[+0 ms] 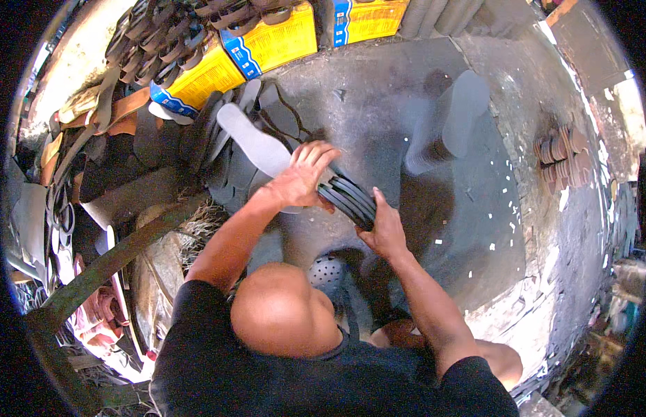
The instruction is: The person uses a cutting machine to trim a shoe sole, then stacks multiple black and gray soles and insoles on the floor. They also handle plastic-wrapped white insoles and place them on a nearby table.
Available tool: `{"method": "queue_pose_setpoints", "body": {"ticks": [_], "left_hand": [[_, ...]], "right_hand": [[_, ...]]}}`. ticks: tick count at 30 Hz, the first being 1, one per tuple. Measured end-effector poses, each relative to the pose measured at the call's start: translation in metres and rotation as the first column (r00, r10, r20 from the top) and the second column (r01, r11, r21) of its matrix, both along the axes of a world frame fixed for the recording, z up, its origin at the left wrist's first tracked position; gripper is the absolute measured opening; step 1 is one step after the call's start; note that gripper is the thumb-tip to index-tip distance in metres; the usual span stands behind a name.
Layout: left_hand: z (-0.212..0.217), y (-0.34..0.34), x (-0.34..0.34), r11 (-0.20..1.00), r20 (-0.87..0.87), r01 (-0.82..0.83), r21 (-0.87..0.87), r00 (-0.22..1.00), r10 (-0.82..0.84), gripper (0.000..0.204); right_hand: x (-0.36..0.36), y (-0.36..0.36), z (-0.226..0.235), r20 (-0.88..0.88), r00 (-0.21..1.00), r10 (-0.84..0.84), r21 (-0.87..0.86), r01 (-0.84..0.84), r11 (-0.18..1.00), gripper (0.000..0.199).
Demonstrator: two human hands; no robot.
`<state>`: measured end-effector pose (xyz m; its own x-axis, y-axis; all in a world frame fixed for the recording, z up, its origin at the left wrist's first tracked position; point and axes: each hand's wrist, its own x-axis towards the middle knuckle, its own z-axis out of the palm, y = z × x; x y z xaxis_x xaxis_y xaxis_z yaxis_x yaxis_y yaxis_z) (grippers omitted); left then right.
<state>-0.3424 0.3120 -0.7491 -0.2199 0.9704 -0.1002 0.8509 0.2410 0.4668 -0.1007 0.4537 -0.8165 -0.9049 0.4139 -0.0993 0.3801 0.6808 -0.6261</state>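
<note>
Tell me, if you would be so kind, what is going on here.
A person is holding a small stack of dark sole-shaped pieces off the ground, the left hand at one end and the right hand at the other. A pale grey sole reaches to the left hand; whether it is gripped is unclear. Farther out to the right stands a pile of blue-grey soles, and yellow-and-blue boxes line the far side.

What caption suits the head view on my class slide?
Left hand and right hand grip stacked dark, sole-like pieces near a pale sole.
</note>
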Motion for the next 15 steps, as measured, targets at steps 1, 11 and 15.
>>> {"method": "queue_pose_setpoints", "body": {"ticks": [1,11,15], "left_hand": [[0.033,0.006,-0.001,0.981,-0.022,0.088,0.175,0.996,-0.085,0.121],[0.01,0.016,0.027,0.965,0.189,0.087,0.246,0.972,-0.136,0.102],[-0.09,-0.014,0.016,0.993,0.07,0.115,-0.02,0.991,-0.113,0.09]], "right_hand": [[0.001,0.001,0.007,-0.15,0.988,-0.022,0.027,0.027,0.999,0.112],[0.009,-0.001,0.006,-0.075,0.98,-0.185,0.151,0.195,0.969,0.097],[0.01,0.006,-0.024,0.128,0.99,-0.062,0.283,0.023,0.959,0.089]]}}
